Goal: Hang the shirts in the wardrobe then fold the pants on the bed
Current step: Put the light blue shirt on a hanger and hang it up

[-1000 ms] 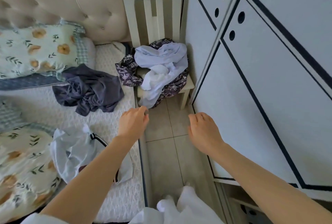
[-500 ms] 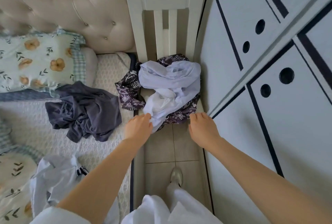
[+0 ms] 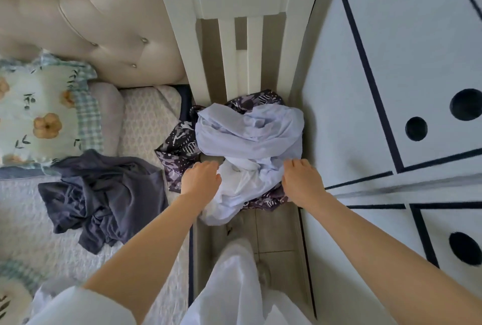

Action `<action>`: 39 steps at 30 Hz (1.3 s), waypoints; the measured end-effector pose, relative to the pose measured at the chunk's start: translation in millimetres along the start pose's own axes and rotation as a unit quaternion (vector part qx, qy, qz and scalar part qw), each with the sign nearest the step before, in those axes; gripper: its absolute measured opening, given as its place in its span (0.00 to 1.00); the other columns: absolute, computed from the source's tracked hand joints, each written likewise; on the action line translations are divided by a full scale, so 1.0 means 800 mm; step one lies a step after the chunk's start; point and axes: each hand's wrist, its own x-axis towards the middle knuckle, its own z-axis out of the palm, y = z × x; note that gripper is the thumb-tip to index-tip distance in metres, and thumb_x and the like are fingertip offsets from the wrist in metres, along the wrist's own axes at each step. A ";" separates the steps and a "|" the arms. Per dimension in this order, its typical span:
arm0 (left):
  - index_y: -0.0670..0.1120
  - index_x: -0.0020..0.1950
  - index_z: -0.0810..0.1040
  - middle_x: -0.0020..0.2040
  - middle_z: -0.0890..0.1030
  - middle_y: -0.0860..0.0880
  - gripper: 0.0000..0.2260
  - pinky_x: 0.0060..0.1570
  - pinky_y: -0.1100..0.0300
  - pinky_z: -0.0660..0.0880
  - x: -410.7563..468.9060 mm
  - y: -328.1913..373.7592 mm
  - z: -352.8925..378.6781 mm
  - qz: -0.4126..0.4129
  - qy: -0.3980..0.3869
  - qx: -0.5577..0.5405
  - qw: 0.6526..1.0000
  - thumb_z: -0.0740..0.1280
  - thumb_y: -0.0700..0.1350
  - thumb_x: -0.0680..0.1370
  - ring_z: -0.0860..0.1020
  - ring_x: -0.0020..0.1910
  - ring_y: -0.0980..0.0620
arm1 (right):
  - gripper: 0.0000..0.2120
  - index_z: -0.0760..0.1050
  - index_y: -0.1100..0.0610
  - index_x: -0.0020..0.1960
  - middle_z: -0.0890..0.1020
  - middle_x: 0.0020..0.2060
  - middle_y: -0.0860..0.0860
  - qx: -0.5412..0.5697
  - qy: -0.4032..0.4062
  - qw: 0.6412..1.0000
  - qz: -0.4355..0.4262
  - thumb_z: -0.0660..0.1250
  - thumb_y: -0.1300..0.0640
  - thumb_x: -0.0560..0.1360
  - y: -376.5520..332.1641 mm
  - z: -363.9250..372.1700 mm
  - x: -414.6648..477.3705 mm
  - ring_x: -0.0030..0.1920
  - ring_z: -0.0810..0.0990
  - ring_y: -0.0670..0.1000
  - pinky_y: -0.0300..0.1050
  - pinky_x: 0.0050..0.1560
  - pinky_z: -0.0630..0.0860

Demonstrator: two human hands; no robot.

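Laundry sits heaped on a white slatted chair point(image 3: 240, 11) between bed point(image 3: 148, 116) and wardrobe point(image 3: 391, 63): a pale lavender shirt point(image 3: 250, 131) over a dark patterned garment point(image 3: 177, 147). Left hand point(image 3: 202, 178) and right hand point(image 3: 302, 181) rest knuckles-up on the shirt's front edge, fingertips sunk in fabric; whether either grips cannot be told. Dark grey pants point(image 3: 104, 194) lie crumpled on the bed beside a floral pillow point(image 3: 39, 116).
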 end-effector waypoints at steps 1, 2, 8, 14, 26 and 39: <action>0.44 0.55 0.75 0.54 0.78 0.46 0.08 0.45 0.54 0.69 0.020 -0.004 -0.001 0.008 -0.011 0.003 1.000 0.59 0.43 0.80 0.75 0.54 0.44 | 0.14 0.71 0.63 0.60 0.78 0.54 0.60 0.002 -0.004 1.000 0.006 0.61 0.59 0.77 0.002 0.000 0.015 0.55 0.75 0.61 0.52 0.51 0.73; 0.44 0.55 0.75 0.55 0.77 0.47 0.08 0.47 0.54 0.70 0.041 -0.008 -0.001 0.019 -0.024 0.010 0.999 0.59 0.43 0.80 0.74 0.57 0.45 | 0.14 0.72 0.63 0.60 0.77 0.54 0.60 0.003 -0.011 1.000 0.014 0.61 0.59 0.77 0.004 0.001 0.030 0.55 0.75 0.61 0.52 0.51 0.73; 0.44 0.65 0.73 0.63 0.72 0.47 0.14 0.60 0.52 0.71 0.146 -0.022 0.006 0.077 -0.105 0.078 0.988 0.58 0.46 0.82 0.70 0.64 0.46 | 0.15 0.66 0.61 0.64 0.72 0.60 0.57 -0.001 -0.064 0.997 0.053 0.57 0.57 0.79 0.021 0.006 0.113 0.60 0.71 0.58 0.49 0.54 0.72; 0.45 0.70 0.68 0.70 0.70 0.47 0.18 0.65 0.53 0.67 0.222 -0.010 0.038 0.106 -0.138 0.076 0.982 0.61 0.47 0.81 0.67 0.69 0.46 | 0.22 0.60 0.60 0.71 0.68 0.65 0.57 0.008 -0.087 0.993 0.074 0.59 0.56 0.80 0.043 0.027 0.180 0.62 0.70 0.59 0.50 0.55 0.72; 0.51 0.79 0.52 0.80 0.49 0.49 0.29 0.75 0.49 0.54 0.300 0.058 0.114 0.173 -0.121 0.068 0.975 0.61 0.43 0.81 0.49 0.79 0.44 | 0.31 0.49 0.45 0.77 0.44 0.78 0.52 -0.025 -0.148 0.987 0.052 0.60 0.59 0.80 0.073 0.082 0.263 0.74 0.54 0.64 0.54 0.61 0.72; 0.48 0.66 0.66 0.56 0.79 0.50 0.16 0.74 0.38 0.49 0.291 0.050 0.139 0.106 -0.135 0.109 0.979 0.61 0.40 0.79 0.73 0.62 0.44 | 0.08 0.71 0.60 0.53 0.71 0.49 0.55 0.075 -0.212 0.974 0.017 0.67 0.62 0.75 0.078 0.104 0.244 0.55 0.72 0.56 0.47 0.48 0.72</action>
